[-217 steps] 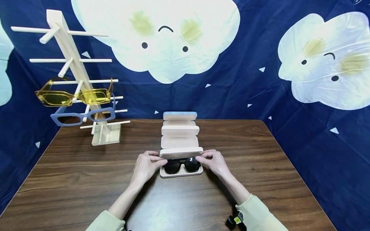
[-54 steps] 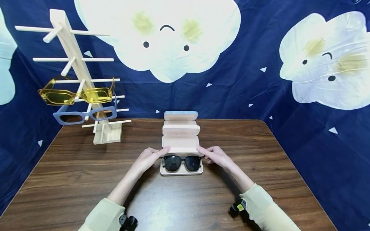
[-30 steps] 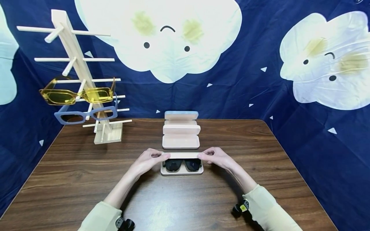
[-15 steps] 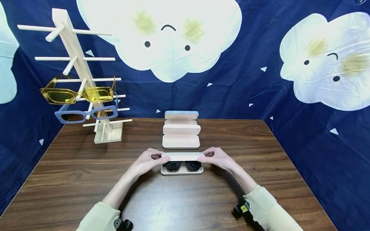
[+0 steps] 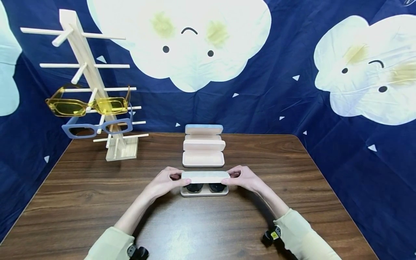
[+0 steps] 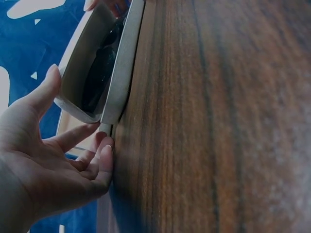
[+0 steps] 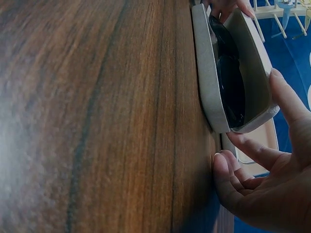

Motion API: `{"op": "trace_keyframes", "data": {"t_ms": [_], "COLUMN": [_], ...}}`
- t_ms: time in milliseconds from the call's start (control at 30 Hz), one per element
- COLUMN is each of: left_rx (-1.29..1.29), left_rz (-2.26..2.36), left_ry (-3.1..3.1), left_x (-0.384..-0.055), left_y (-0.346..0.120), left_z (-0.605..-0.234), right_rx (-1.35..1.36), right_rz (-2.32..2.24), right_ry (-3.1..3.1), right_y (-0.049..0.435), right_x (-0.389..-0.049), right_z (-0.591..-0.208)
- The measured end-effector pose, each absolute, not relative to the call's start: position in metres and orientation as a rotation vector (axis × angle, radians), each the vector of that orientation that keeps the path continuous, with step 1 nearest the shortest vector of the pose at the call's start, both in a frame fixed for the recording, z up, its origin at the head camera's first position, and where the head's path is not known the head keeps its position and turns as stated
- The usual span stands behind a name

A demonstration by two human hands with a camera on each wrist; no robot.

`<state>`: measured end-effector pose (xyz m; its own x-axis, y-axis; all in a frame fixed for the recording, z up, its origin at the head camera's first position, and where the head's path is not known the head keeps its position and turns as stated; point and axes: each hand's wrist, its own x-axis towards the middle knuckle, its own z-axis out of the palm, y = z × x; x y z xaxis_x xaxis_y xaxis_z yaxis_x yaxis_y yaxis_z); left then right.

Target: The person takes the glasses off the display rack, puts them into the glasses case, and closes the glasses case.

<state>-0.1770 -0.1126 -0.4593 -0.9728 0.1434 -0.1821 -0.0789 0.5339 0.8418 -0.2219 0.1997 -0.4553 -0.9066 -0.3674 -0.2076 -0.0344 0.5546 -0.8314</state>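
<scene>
A pale glasses case (image 5: pixel 204 193) sits on the table in front of me, its lid tilted partway down. Black sunglasses (image 5: pixel 194 188) lie inside, their upper part hidden under the lid in the head view. My left hand (image 5: pixel 165 181) grips the case's left end, thumb on the lid's front edge and fingers behind near the hinge. At the other end my right hand (image 5: pixel 245 178) holds it the same way. The left wrist view shows the left thumb (image 6: pixel 52 80) on the lid rim, and in the right wrist view the sunglasses (image 7: pixel 231 90) rest in the half-covered case.
Behind stand two more cases with raised lids, a pinkish one (image 5: pixel 203 159) and one with a blue lid (image 5: pixel 204 129). At the back left a wooden rack (image 5: pixel 85 57) carries yellow sunglasses (image 5: pixel 69 108) and blue sunglasses (image 5: pixel 82 131). A blue cloud-print curtain (image 5: pixel 260 108) hangs behind the table.
Earlier both hands were at the sunglasses in the wide-raised case. Then the thumbs moved onto the lid, and it has swung forward and down, covering more of the sunglasses.
</scene>
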Motion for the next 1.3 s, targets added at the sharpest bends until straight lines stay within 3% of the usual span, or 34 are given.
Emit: {"op": "trace_keyframes", "data": {"t_ms": [567,933,1300], "left_rx": [0.081,0.188,0.176], "left_rz": [1.456,1.146,1.147], "left_ry": [2.509,2.761,2.75], "left_x": [-0.173,-0.169,-0.168], "left_y": [-0.114,-0.107,-0.106], "left_z": [-0.459,-0.46,-0.457], "right_rx": [-0.394,-0.542,-0.539], "right_rz": [-1.287,-0.963,-0.971], "right_ry": [2.439,2.775,2.783], "right_y": [0.199,0.194,0.194], "right_x": [-0.218,-0.207,-0.205], "right_z": [-0.457,-0.462,-0.463]}}
